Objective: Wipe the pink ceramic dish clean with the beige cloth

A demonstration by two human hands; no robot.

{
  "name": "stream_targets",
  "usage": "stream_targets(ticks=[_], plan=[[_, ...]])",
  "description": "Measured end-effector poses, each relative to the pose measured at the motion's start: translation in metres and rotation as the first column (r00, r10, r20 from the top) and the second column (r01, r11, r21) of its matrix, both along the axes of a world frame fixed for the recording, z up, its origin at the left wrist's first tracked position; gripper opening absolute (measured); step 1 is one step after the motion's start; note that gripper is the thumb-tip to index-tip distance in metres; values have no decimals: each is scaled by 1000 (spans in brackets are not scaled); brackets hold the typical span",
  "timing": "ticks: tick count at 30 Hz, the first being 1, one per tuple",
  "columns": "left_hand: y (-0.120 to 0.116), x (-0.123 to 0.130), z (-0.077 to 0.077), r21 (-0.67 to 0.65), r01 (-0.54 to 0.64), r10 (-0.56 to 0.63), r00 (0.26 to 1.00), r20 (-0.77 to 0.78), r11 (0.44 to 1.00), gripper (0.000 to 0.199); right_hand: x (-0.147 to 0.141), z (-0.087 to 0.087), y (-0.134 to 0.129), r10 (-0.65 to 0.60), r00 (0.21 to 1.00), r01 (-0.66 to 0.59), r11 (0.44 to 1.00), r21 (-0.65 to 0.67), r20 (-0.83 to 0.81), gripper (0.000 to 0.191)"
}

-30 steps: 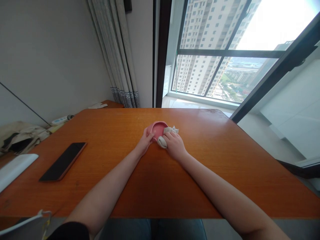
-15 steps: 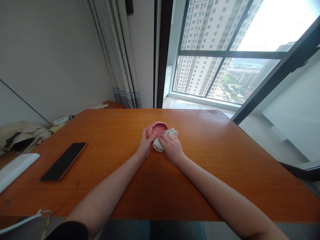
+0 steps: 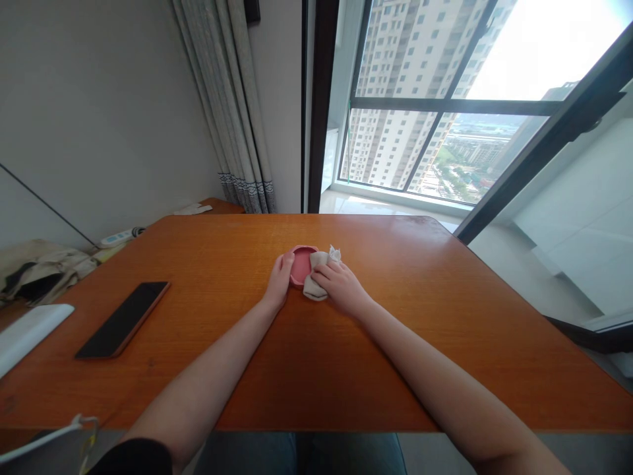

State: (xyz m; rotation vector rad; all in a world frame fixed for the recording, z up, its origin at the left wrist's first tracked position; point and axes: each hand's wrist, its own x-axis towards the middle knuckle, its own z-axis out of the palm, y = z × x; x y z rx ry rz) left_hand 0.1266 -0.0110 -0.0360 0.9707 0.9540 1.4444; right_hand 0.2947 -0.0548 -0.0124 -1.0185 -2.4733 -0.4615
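Observation:
A small pink dish [image 3: 302, 265] with a raised rim is held at the middle of the wooden table, its hollow side facing me. My left hand [image 3: 279, 280] is closed on the dish's left edge, thumb along the rim. In my right hand [image 3: 340, 282] is a folded pale cloth [image 3: 316, 289], pressed against the right side of the dish. A white tip of the cloth pokes up beyond my fingers. The cloth covers part of the dish's right rim.
On the left of the wooden table [image 3: 395, 369] lies a black tablet-like device [image 3: 123, 320]. Beside it are a white curved object [image 3: 32, 333], a beige fabric bundle [image 3: 42, 270] and a power strip [image 3: 119, 237]. A large window [image 3: 445, 105] stands beyond the table.
The dish has turned more toward me and shifted slightly left and down. My right hand's cloth now lies over its right side; my left hand has slid to its left edge.

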Motion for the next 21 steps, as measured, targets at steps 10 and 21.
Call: stream_targets(ticks=[10,21], plan=[[-21,20,10,-83,87,-67,973,219,993,38,-14,-6,-5,-194,976,203,975,90,-100,20],[3,-4,-1,27,2,1,994,-112,1000,38,2,1,1,-13,1000,12,998,59,8,19]])
